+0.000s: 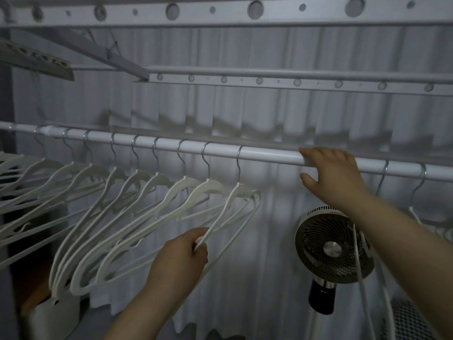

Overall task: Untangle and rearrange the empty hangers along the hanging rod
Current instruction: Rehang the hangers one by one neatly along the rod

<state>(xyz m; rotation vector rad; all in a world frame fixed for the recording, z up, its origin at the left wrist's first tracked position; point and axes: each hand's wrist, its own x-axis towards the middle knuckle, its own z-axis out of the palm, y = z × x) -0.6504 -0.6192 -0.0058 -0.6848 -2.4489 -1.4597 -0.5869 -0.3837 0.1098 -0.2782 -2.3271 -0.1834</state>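
The left grip (183, 251) pinches one arm of the nearest hanger (242, 191); the right grip (335, 177) curls over the rod (264, 155).

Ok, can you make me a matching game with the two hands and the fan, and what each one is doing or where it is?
Things:
1 left hand
2 right hand
3 fan

Places:
A holding the hanging rod
B low down, under the rod
C pinching a white hanger

Pairs: 1-C, 2-A, 3-B
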